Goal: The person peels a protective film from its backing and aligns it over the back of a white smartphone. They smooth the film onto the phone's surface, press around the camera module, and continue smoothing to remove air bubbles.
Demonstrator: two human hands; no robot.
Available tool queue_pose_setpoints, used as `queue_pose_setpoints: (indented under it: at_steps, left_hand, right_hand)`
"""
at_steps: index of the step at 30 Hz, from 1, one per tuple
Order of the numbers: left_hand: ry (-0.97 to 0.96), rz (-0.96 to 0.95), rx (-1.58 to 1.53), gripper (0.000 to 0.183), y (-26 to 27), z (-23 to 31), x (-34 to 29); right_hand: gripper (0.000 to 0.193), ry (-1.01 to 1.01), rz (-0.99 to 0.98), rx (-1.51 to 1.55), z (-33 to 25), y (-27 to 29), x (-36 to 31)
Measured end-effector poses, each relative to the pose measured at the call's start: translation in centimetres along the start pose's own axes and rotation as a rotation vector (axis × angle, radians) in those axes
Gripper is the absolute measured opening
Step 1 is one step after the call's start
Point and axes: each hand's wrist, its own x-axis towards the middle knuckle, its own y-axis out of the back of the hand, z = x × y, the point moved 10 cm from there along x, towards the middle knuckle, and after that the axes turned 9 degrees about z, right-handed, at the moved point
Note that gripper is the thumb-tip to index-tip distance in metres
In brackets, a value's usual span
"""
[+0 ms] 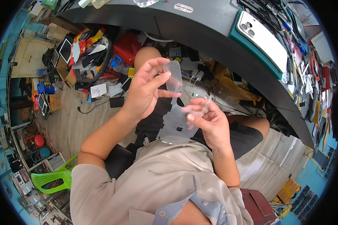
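Observation:
A translucent, die-cut phone film (pixel 172 120) hangs in the air above my lap, between my two hands. Its narrow upper part has rounded camera outlines, and its wider lower part bears a small dark logo. My left hand (pixel 145 87) pinches the upper part between thumb and fingers. On the right edge of the lower part, my right hand (pixel 210 119) is closed with its thumb in front; some of its fingers show through the film. A thin clear strip of the film bends up beside the right fingers.
Ahead stands a dark grey table (pixel 199 28) with a curved front edge. On it lie a white phone (pixel 262 41) on a green mat (pixel 234 33), a razor blade (pixel 183 8) and many tools at right. Beneath are a cluttered bin (pixel 92 56) and cables. A green chair (pixel 56 178) stands left.

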Motion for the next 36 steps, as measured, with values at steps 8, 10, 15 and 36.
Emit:
queue_pose_setpoints:
  at_steps: [8,10,15,36]
  left_hand:
    - [-0.236,-0.056,0.186,0.038,-0.8,1.6,-0.2]
    - [-0.280,-0.070,0.208,0.038,-0.8,1.7,-0.1]
    - [-0.321,-0.088,0.260,0.041,-1.0,1.9,-0.3]
    - [-0.842,0.832,0.260,0.057,23.8,14.6,1.8]
  right_hand:
    - [0.048,-0.147,-0.086,0.106,0.8,-0.1,0.1]
    - [0.050,-0.156,-0.076,0.115,0.8,0.1,0.1]
    - [0.055,-0.115,-0.009,0.047,0.5,0.9,0.1]
    - [0.059,0.147,-0.002,-0.158,-3.9,0.8,-1.7]
